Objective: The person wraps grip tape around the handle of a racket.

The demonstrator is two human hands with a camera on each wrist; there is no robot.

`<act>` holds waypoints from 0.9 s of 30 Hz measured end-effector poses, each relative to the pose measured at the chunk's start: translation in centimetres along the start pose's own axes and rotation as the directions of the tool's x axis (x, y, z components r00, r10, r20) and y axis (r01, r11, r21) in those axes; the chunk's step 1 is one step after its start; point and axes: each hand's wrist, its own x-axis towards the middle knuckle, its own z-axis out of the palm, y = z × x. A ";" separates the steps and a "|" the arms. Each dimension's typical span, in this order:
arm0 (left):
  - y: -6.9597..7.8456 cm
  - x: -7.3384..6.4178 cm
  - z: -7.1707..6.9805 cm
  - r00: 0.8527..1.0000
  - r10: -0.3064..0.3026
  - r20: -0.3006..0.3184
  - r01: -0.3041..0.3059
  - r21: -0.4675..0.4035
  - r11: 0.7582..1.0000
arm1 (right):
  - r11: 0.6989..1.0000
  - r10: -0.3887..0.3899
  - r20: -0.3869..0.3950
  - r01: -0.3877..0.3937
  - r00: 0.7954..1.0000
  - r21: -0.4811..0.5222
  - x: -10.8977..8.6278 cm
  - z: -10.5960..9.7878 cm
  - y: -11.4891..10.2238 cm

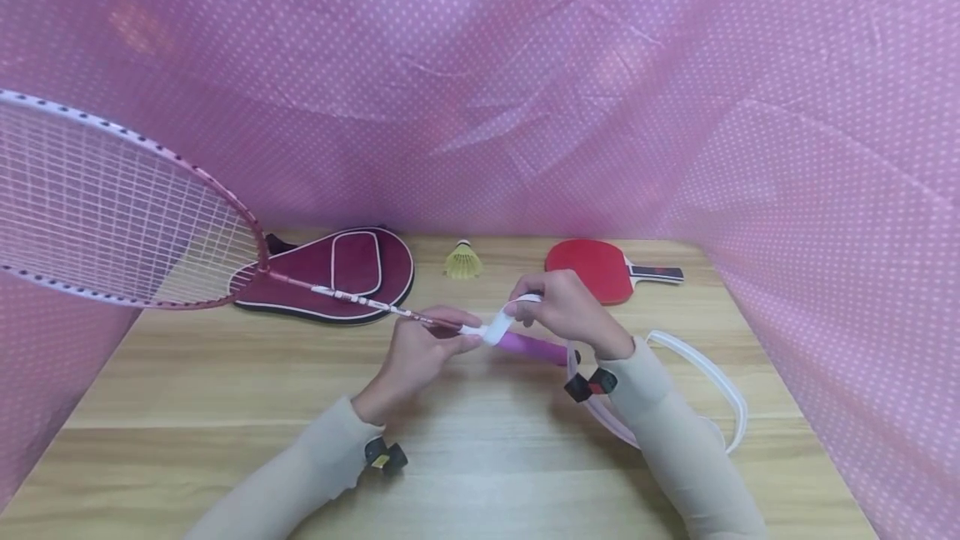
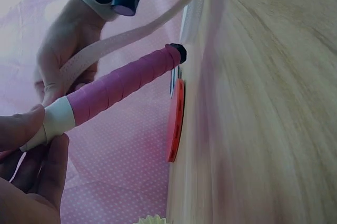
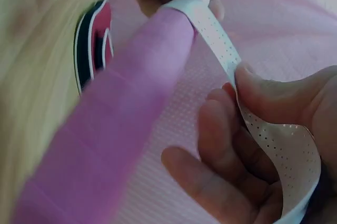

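Note:
My left hand (image 1: 416, 357) grips a badminton racket (image 1: 360, 300) where its shaft meets the handle, thumb and fingers around the white upper end. The racket's strung head extends to the far left of the head view. Purple wrap (image 2: 126, 79) covers the handle down to a black butt. Between thumb and fingers, my right hand (image 1: 564, 307) pinches a white perforated grip tape (image 3: 218, 39). One end of the tape circles the handle's upper end, over the edge of the purple wrap, beside the left fingertips. Its long free part loops past the right wrist onto the table.
A maroon racket-shaped case (image 1: 300, 282) with white piping lies at the back left of the wooden table (image 1: 465, 457). Behind the hands stands a yellow shuttlecock (image 1: 463, 262). A red table tennis bat (image 1: 592, 267) lies back right. Pink dotted cloth (image 1: 480, 107) hangs around the table.

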 end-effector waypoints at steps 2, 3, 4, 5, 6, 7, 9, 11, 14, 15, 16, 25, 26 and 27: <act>-0.1 0.3 -0.2 0.999 0.010 0.031 -0.009 -0.009 1.000 | 0.994 0.081 0.031 -0.083 0.996 0.073 0.4 0.1 0.2; -0.1 0.4 -0.3 0.999 0.015 0.045 -0.014 -0.016 1.000 | 0.987 0.115 0.046 -0.119 0.992 0.109 0.5 0.3 0.2; -0.2 0.6 -0.4 0.998 0.019 0.058 -0.018 -0.022 1.000 | 0.977 0.143 0.061 -0.150 0.988 0.149 0.7 0.4 0.3; -0.3 0.7 -0.5 0.997 0.022 0.071 -0.020 -0.030 0.999 | 0.965 0.164 0.077 -0.176 0.983 0.193 0.9 0.6 0.3; -0.3 0.8 -0.6 0.996 0.023 0.083 -0.020 -0.038 0.999 | 0.951 0.185 0.093 -0.203 0.978 0.233 1.1 0.8 0.4; -0.4 0.9 -0.7 0.995 0.026 0.093 -0.022 -0.042 0.999 | 0.937 0.199 0.108 -0.221 0.974 0.270 1.2 1.1 0.4; -0.5 1.2 -0.9 0.994 0.023 0.110 -0.017 -0.055 0.998 | 0.907 0.218 0.136 -0.252 0.967 0.339 1.5 1.6 0.5; -0.6 1.4 -1.1 0.992 0.019 0.122 -0.010 -0.069 0.998 | 0.874 0.228 0.167 -0.277 0.959 0.398 1.8 2.0 0.8; -0.7 1.9 -1.4 0.990 0.018 0.140 -0.006 -0.087 0.996 | 0.857 0.216 0.200 -0.284 0.956 0.431 2.1 2.6 1.1; -0.8 2.0 -1.5 0.989 0.021 0.143 -0.008 -0.092 0.996 | 0.857 0.211 0.211 -0.284 0.955 0.430 2.2 2.7 1.3; -0.8 2.1 -1.6 0.989 0.027 0.145 -0.014 -0.090 0.996 | 0.859 0.206 0.224 -0.285 0.953 0.426 2.3 2.8 1.4; -1.4 3.4 -2.6 0.980 0.101 0.170 -0.086 -0.094 0.992 | 0.841 0.178 0.311 -0.308 0.934 0.444 3.4 3.6 1.8; -1.5 3.5 -2.6 0.981 0.105 0.166 -0.089 -0.101 0.991 | 0.843 0.177 0.300 -0.302 0.937 0.446 3.6 3.7 1.8; -1.5 3.7 -2.7 0.981 0.108 0.162 -0.090 -0.112 0.990 | 0.848 0.178 0.282 -0.292 0.943 0.442 3.7 3.8 1.7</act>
